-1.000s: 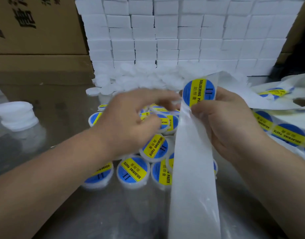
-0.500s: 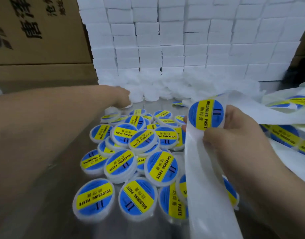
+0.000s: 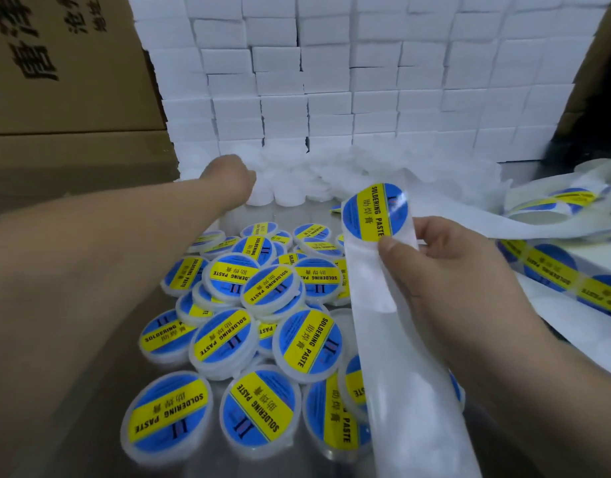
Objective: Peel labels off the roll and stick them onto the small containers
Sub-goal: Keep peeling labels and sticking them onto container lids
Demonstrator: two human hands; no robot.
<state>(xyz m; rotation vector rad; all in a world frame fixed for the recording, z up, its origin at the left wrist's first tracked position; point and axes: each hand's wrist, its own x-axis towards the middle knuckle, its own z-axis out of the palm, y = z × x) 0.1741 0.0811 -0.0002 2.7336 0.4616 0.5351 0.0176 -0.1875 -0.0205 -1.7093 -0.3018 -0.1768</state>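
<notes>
Your right hand point(image 3: 445, 267) is pinching the backing strip point(image 3: 393, 339), with the next label point(image 3: 375, 212) sticking up just above your thumb. Your left hand point(image 3: 230, 177) is way out at the blank tubs point(image 3: 290, 193) by the white boxes point(image 3: 349, 81); can't tell if it's grabbed one. That tub has to come back right, toward the label, probably. Labelled tubs point(image 3: 262, 291) sit between.

The round blue label point(image 3: 375, 212) at the top of the backing strip point(image 3: 397, 339) reads "SOLDERING PASTE" on its yellow band, with the Chinese characters 助焊膏 beside it. The labelled containers point(image 3: 259, 407) piled on the surface carry the same wording. The cardboard box point(image 3: 66, 63) bears large black Chinese characters, cut off and unreadable.
</notes>
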